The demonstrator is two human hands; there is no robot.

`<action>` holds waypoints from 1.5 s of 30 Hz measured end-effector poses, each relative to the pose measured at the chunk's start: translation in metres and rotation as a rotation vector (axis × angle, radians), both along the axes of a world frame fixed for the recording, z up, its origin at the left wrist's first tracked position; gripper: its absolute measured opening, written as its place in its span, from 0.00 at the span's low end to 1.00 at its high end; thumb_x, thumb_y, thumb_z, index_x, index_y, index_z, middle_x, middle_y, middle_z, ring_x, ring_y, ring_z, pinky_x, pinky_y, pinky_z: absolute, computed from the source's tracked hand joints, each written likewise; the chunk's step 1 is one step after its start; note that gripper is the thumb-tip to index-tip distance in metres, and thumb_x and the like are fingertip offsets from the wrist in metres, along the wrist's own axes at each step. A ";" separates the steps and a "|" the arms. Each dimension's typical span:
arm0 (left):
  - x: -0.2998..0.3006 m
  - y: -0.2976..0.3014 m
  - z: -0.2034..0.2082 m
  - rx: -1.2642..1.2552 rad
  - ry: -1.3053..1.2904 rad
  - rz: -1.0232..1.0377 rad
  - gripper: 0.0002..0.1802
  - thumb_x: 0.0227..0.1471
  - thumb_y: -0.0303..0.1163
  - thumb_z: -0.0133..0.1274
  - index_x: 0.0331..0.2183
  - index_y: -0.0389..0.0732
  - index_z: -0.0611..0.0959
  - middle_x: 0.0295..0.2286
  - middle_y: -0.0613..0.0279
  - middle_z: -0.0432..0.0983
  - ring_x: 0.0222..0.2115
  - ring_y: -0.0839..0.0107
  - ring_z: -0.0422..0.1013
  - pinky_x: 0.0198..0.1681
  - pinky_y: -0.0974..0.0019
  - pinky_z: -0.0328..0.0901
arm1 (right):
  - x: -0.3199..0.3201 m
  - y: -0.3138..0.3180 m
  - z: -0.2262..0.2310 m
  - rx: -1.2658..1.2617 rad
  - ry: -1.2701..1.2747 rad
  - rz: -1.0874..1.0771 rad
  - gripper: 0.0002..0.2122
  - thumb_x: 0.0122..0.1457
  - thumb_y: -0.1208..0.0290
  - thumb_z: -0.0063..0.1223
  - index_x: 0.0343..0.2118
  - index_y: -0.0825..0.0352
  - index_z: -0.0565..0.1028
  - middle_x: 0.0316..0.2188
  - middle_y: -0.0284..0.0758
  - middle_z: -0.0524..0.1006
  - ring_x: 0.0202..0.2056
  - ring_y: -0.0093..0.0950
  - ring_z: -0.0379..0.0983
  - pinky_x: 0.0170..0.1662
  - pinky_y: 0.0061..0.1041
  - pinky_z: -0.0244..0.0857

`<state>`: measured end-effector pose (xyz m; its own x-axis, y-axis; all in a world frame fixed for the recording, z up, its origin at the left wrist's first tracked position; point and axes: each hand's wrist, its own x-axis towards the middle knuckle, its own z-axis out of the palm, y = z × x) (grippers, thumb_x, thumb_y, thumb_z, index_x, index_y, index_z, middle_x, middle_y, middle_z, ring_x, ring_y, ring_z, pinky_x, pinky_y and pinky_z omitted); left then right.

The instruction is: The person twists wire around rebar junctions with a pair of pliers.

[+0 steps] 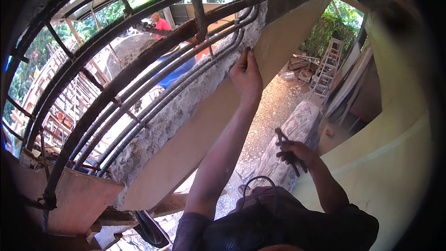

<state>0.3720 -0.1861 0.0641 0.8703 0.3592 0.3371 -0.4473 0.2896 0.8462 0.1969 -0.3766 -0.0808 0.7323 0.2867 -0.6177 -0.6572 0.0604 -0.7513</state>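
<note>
My left hand (246, 72) is raised with thumb and fingers pinched together at the upper edge of a long pale board (209, 116). Anything between those fingertips is too small to make out. The board slants from lower left to upper right along a rough concrete edge (172, 125). Beyond the concrete run curved, dark steel reinforcing bars (111, 94), crossed by shorter bars. Lower and to the right, my right hand (292, 151) is closed around dark pincers (296, 169), apart from the board; their head points up and left, their handles down.
A pale yellowish curved surface (395, 158) rises at my right. Below lie gravelly ground (267, 121) and a long, rough grey block (299, 123). A ladder (327, 67) leans farther back. Past the bars stands a person in red (162, 25). Another board (69, 200) sits lower left.
</note>
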 end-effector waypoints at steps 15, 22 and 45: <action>-0.015 0.024 0.034 -0.739 0.297 -0.842 0.21 0.68 0.46 0.38 0.55 0.50 0.74 0.20 0.75 0.63 0.16 0.82 0.54 0.18 0.78 0.52 | 0.018 0.007 0.011 -0.018 -0.244 -0.201 0.29 0.59 0.80 0.56 0.63 0.66 0.59 0.41 0.46 0.81 0.34 0.35 0.82 0.33 0.27 0.78; -0.013 0.019 0.017 -0.628 0.228 -0.771 0.20 0.67 0.47 0.41 0.55 0.51 0.74 0.19 0.75 0.62 0.14 0.84 0.51 0.17 0.77 0.49 | 0.015 -0.050 0.038 -0.737 -0.344 0.032 0.19 0.53 0.80 0.58 0.49 0.74 0.71 0.25 0.36 0.78 0.23 0.28 0.80 0.24 0.27 0.73; -0.026 0.011 0.035 -0.276 0.251 -0.308 0.14 0.62 0.39 0.52 0.41 0.40 0.83 0.16 0.74 0.63 0.15 0.86 0.57 0.16 0.77 0.48 | 0.090 -0.009 0.175 -0.114 -0.911 0.058 0.33 0.57 0.84 0.50 0.68 0.61 0.57 0.54 0.39 0.73 0.51 0.29 0.75 0.54 0.30 0.71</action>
